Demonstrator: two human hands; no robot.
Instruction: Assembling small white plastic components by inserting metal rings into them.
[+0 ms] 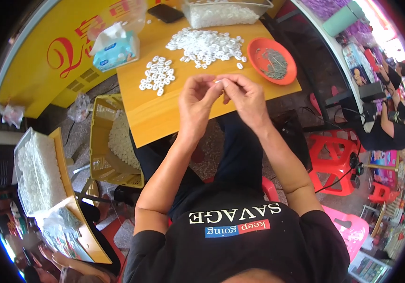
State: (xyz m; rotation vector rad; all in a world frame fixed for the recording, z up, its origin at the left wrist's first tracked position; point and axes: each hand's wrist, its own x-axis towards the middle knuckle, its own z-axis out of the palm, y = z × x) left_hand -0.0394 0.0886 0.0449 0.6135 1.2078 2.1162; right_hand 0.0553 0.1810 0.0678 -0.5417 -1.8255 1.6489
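Observation:
My left hand (196, 104) and my right hand (248, 100) meet over the near edge of the wooden table (150, 118). Fingertips of both are pinched together around a small white piece (218, 81), mostly hidden by the fingers. Beyond them lies a large heap of white oval plastic pieces (207, 45), each with a dark mark in the middle. A smaller group of the same pieces (157, 74) is spread to the left. On the right, an orange-red plate (285, 81) holds many thin grey metal pins (274, 63).
A tissue pack (116, 49), a dark phone (165, 13) and a clear bin of white pieces (221, 16) stand on the table. A yellow crate (99, 160) is on the floor at left. Red stools (332, 160) stand right. Another person's hands (58, 258) show at lower left.

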